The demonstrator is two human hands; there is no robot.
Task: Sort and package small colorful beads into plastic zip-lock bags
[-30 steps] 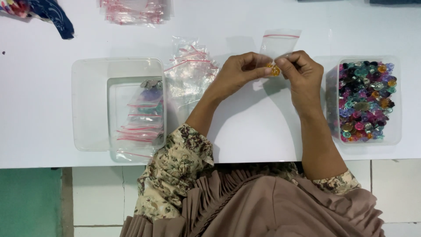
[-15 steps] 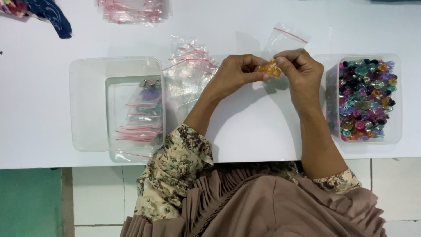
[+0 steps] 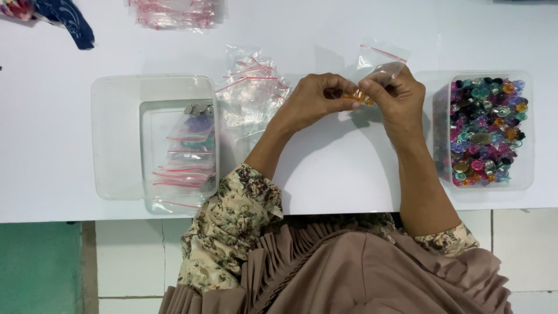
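White surface [image 3: 325,174] fills most of the frame, with tiled floor and a green patch along the bottom edge. Person seated at lower centre, floral sleeves, pleated brown garment. Left of centre: large clear tub [image 3: 116,134] with a smaller clear tub [image 3: 152,152] set inside it, holding filled zip bags [image 3: 186,157] with red seal strips. Right edge: clear bin [image 3: 526,174] heaped with multicoloured beads [image 3: 485,131]. Upper centre, just left of the hands: loose heap of empty zip bags [image 3: 253,87]. Top centre: another stack of bags [image 3: 177,11], partly cut off by the frame. Upper left corner: dark blue patterned cloth [image 3: 67,23]. Both hands meet at centre-right, raised over the surface. Left hand [image 3: 317,99] closed, fingertips pinched on small orange beads [image 3: 359,96]. Right hand [image 3: 398,96] closed as well, pinching the lower part of a small clear zip bag [image 3: 381,58]. Bag rises from the right grip toward the top of the frame, long axis tilted up and a little left, red seal strip at its upper end. Orange beads sit between the two grips, touching both sets of fingertips, at the bag's lower end; whether inside the bag or still outside, cannot tell. Bead bin lies nearer the right hand, the tubs nearer the left.
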